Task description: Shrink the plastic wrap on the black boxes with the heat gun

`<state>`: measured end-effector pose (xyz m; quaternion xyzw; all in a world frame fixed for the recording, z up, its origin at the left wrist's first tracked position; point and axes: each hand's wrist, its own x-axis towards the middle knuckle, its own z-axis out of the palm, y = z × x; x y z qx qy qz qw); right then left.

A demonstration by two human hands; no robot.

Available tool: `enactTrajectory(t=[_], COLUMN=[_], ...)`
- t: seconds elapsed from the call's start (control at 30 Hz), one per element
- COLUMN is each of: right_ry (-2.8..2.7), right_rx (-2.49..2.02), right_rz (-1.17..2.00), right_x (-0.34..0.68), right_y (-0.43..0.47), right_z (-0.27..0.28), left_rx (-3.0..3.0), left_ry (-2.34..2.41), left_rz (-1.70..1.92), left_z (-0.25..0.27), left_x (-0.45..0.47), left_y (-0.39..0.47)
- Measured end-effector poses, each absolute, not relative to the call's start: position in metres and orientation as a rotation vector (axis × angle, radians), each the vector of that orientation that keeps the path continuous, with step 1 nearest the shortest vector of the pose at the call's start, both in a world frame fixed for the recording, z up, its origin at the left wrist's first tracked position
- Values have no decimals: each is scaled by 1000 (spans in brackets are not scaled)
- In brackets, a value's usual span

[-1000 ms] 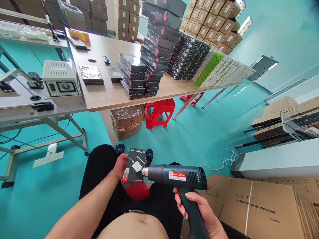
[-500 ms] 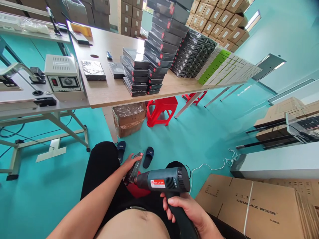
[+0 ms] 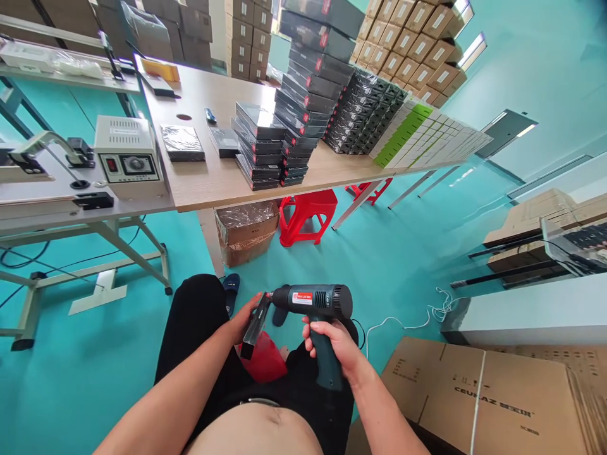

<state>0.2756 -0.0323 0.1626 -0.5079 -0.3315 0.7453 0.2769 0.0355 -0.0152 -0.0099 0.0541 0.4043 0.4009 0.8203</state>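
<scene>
My right hand [image 3: 331,341] is closed around the handle of a dark blue-green heat gun [image 3: 315,300] with a red and white label. Its nozzle points left, right at the upper end of a black box [image 3: 256,325] in shiny film. My left hand [image 3: 245,318] grips this box from its left side, holding it tilted above my lap; some of the fingers are hidden behind it. Below the box part of a red stool seat [image 3: 265,361] shows between my black-clad legs.
On the wooden table [image 3: 213,183] stand tall stacks of black boxes [image 3: 308,101] and white-green boxes [image 3: 408,129]. A beige control unit [image 3: 130,155] is at left. A red stool [image 3: 308,215] and a wrapped carton [image 3: 246,234] sit underneath. Flat cartons [image 3: 455,392] lie at right, near a white cable [image 3: 403,325].
The heat gun has moved up and away from me, its nozzle going from the box's near end to its far end. The box in my left hand has turned and shifted slightly.
</scene>
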Motion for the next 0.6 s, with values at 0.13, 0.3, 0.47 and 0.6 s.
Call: enactTrajectory(t=[0.13,0.3,0.47,0.6], right_ry=[-1011,-878,-866,-1097], right_rx=[-1273,-1339,-1271,-1291], right_rz=[2229,2071,2104,2243], right_x=[296,291,275,275], right_y=[-40,-33,-27,-30], right_z=[170,159,163,174], left_rx=[-8,-74,-79,-87], left_ry=[825,698,784,766], left_rz=[860,894,830,872], left_z=[8,15,13,15], left_x=[30,23,20,19], left_y=[-8,-6,-8,-10])
